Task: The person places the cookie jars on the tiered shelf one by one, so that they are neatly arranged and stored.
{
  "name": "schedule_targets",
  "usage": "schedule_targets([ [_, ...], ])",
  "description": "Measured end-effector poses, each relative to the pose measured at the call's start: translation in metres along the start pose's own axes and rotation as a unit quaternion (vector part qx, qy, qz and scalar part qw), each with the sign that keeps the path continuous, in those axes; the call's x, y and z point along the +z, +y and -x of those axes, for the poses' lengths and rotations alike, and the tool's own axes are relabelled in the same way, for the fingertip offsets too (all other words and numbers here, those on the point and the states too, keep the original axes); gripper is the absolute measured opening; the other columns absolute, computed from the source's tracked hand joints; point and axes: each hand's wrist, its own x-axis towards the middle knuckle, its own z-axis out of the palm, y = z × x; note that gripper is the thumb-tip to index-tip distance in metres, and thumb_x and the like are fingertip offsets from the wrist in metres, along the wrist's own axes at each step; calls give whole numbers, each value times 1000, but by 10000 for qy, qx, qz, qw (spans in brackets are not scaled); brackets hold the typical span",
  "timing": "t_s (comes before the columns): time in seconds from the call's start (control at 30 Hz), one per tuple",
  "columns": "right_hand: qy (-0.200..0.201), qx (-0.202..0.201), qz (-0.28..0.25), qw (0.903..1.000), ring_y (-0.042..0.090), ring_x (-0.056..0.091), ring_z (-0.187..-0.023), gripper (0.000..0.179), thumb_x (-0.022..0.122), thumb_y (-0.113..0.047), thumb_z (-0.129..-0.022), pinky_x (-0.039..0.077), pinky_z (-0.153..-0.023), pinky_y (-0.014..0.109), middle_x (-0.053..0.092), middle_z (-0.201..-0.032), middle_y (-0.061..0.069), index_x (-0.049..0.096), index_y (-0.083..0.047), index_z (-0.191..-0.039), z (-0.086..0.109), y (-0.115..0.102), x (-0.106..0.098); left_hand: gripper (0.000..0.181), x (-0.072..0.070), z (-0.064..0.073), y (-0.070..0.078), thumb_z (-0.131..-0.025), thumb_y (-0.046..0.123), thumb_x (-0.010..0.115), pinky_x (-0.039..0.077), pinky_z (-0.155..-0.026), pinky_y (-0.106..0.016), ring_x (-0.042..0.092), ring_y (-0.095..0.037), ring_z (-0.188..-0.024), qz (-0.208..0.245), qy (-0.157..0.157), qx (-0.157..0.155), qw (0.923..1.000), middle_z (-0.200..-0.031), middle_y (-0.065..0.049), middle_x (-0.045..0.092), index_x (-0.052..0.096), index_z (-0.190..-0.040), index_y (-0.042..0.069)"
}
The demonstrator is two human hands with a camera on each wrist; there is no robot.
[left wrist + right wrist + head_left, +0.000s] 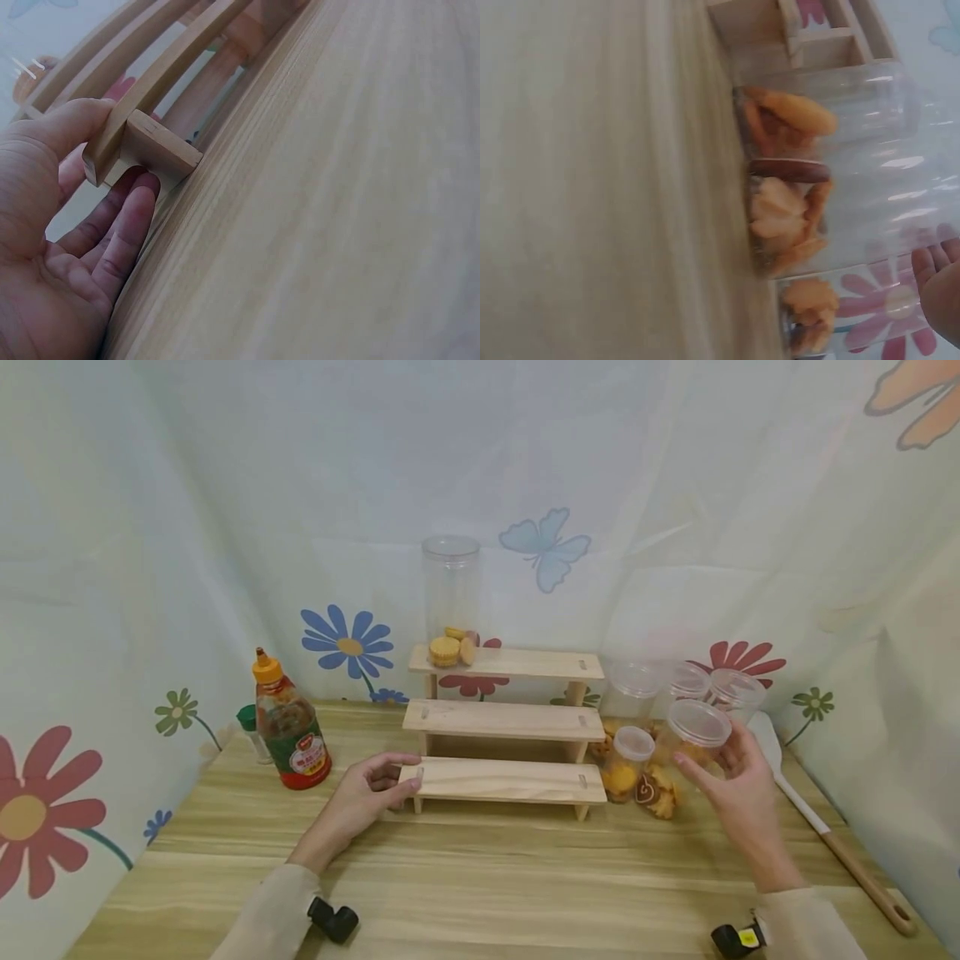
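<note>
A three-tier wooden shelf (506, 779) stands on the table. My left hand (375, 789) pinches the left end of its lowest board, thumb on the board's edge and fingers beneath. In the left wrist view the left fingers (124, 225) curl beside the end leg. At the shelf's right side, my right hand (738, 797) holds a clear lidded jar (699, 724) near its top, thumb on the left. Cookies (780, 217) lie low in this jar in the right wrist view, where the right hand (941, 292) is partly cut off. A smaller jar (630, 760) stands beside it.
More clear jars (633, 681) stand behind. A tall jar with round cookies (450, 585) sits on the top tier. On the left are a red sauce bottle (296, 735) and a green-capped shaker (253, 731). A wooden-handled spatula (840, 843) lies far right.
</note>
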Motion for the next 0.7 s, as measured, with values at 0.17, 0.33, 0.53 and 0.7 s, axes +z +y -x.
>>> schedule_targets([
  [0.17, -204, -25, -33, 9998, 3, 59, -130, 76, 85, -1, -98, 44, -106, 10, 63, -139, -17, 47, -11, -163, 4, 14, 3, 42, 1, -1, 0, -104, 22, 83, 62, -76, -31, 71, -21, -89, -2, -13, -24, 10000, -112, -18, 72, 72, -143, 9],
  [0.33, -235, 57, -85, 9997, 2, 60, -128, 73, 86, 0, -97, 45, -105, 11, 66, -135, -20, 49, -9, -160, 6, 22, 3, 42, 1, -1, -1, -104, 23, 83, 62, -76, -31, 71, -22, -89, -20, 2, -34, 10000, -112, -16, 73, 73, -143, 10],
  [0.53, -386, 170, -46, 9991, -1, 61, -124, 68, 86, -3, -98, 45, -103, 11, 67, -131, -22, 51, -12, -156, 5, 26, 2, 43, 1, -2, -3, -104, 23, 84, 63, -77, -31, 72, -21, -90, -21, 42, -36, 10000, -112, -12, 74, 73, -144, 11],
  [0.7, -657, 259, 53, 9975, -3, 59, -125, 66, 86, -7, -100, 45, -104, 9, 66, -132, -23, 51, -20, -154, 4, 29, -2, 42, 0, -3, -6, -104, 25, 84, 62, -77, -31, 72, -21, -90, -85, 50, -47, 9999, -112, -13, 74, 73, -143, 13],
])
